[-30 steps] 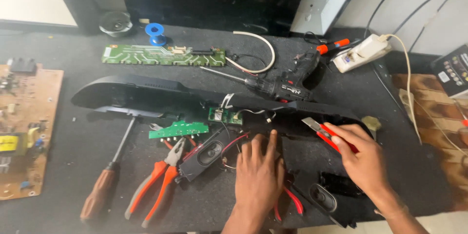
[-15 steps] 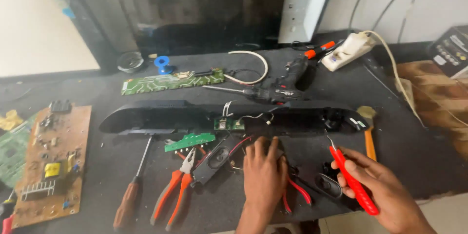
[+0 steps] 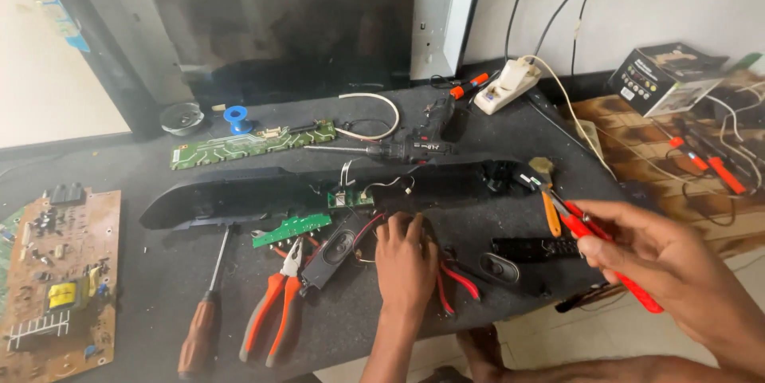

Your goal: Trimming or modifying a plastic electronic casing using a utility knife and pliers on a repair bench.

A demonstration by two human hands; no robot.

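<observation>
Two bare hands work over a dark bench (image 3: pixel 478 124) strewn with tools and parts. Nearest, the left hand (image 3: pixel 405 263) lies palm down with fingers spread, fingertips touching a bundle of red and black wires (image 3: pixel 366 227); it grips nothing. At the near right, the right hand (image 3: pixel 661 259) is raised off the bench, its fingers closed around a red-handled cutter (image 3: pixel 610 259), held slantwise. Left of the left hand lie orange-handled pliers (image 3: pixel 275 311), a small oval speaker (image 3: pixel 328 251) and a wooden-handled screwdriver (image 3: pixel 203 315); a second oval speaker (image 3: pixel 500 269) rests between the two hands. At the far-left edge sits a brown circuit board (image 3: pixel 60 279). Beyond the left hand's fingertips, a long black open housing (image 3: pixel 239 196) runs left to right across the bench; it holds a small green board (image 3: pixel 349 198) with white leads at its middle. Farther back lie a long green circuit strip (image 3: pixel 247 142), a blue solder spool (image 3: pixel 237 117) and a white power strip (image 3: pixel 506 84). Farthest, a dark flat panel (image 3: pixel 279 24) leans against the wall.
</observation>
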